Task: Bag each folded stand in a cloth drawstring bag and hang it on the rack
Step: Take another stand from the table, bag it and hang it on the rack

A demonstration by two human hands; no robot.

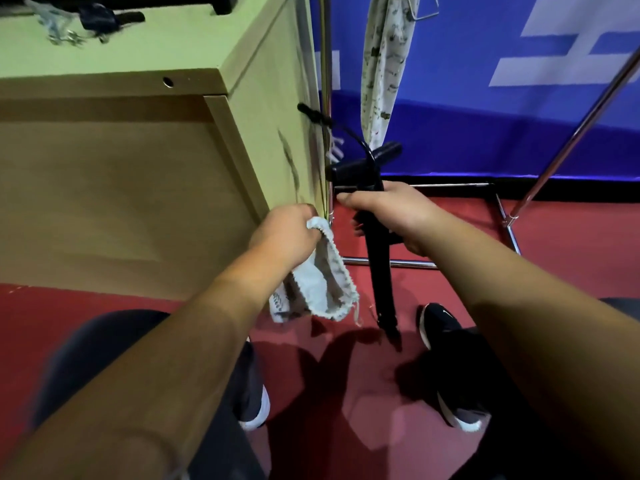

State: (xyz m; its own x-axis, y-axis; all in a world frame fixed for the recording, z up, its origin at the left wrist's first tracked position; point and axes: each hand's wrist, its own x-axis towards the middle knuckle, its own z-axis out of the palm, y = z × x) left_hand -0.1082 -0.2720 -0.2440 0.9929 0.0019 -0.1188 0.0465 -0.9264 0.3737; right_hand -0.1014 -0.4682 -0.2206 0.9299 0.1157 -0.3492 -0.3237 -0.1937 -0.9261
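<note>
While pinching the rim of the pale grey cloth drawstring bag [322, 289] in the left hand [287, 233] and clasping the black folded stand [381, 282], legs down, just beside it in the right hand [391, 213], widen the mouth, then lower straight in.

Black folded stand [379, 271] upright; pale cloth bag [325, 282] hangs open beside it.
</note>
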